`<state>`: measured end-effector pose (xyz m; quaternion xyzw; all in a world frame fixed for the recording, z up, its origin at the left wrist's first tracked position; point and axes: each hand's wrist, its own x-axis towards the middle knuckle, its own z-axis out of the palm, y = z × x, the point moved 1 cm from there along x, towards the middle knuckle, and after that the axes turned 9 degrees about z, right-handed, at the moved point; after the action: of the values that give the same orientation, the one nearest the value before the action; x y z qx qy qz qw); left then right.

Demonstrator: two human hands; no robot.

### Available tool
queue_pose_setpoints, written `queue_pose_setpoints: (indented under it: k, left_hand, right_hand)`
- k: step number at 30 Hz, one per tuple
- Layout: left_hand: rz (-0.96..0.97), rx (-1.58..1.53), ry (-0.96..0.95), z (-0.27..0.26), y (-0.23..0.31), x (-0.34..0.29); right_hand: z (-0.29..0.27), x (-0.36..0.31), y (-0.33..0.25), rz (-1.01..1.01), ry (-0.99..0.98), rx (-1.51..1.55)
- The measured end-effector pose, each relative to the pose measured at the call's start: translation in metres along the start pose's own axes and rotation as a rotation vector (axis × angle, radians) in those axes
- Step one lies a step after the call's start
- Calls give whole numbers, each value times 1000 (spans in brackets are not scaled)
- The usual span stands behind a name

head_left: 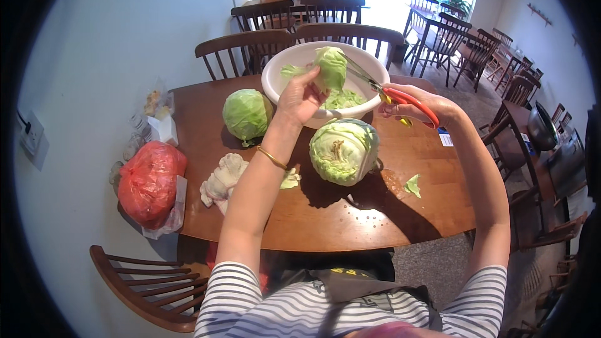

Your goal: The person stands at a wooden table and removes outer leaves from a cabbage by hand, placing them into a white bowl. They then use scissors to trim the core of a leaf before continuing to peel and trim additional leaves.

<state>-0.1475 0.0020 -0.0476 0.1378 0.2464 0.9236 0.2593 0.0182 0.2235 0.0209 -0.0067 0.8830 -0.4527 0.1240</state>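
Above a large white basin point(275, 91), my left hand point(301, 95) grips a piece of cabbage leaf point(332, 70). My right hand point(421, 105) is closed round the red handles of a pair of scissors point(400, 97), whose blades reach left to the leaf's edge. Cut green cabbage pieces point(344, 99) lie in the basin. Just in front of it sits a cabbage point(344, 152) with its cut stem end facing up. A second, rounder green cabbage point(247, 114) rests on the table left of my left forearm.
The wooden table point(300, 225) carries a crumpled whitish cloth point(224, 178), a leaf scrap point(412, 185) and water drops. A full red plastic bag point(152, 181) stands at the left edge, near a white box point(164, 130). Wooden chairs point(244, 44) line the far side; another chair point(156, 288) is at near left.
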Motion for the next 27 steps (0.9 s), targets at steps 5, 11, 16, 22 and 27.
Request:
queue_pose_setpoints:
  k: [5, 11, 16, 22, 27]
  left_hand:
    - [31, 142, -104, 14, -2, -12]
    - [18, 174, -118, 16, -2, -6]
    - [-16, 233, -64, 14, 4, 0]
    - [-82, 386, -126, 14, -1, 4]
    - [-29, 341, 3, 9, 0, 4]
  right_hand:
    - [6, -4, -7, -21, -1, 7]
    - [10, 0, -9, -10, 116, -74]
    - [14, -3, -30, 80, 131, -166]
    - [10, 13, -24, 93, 115, -139]
    - [5, -6, -29, 162, 140, -141]
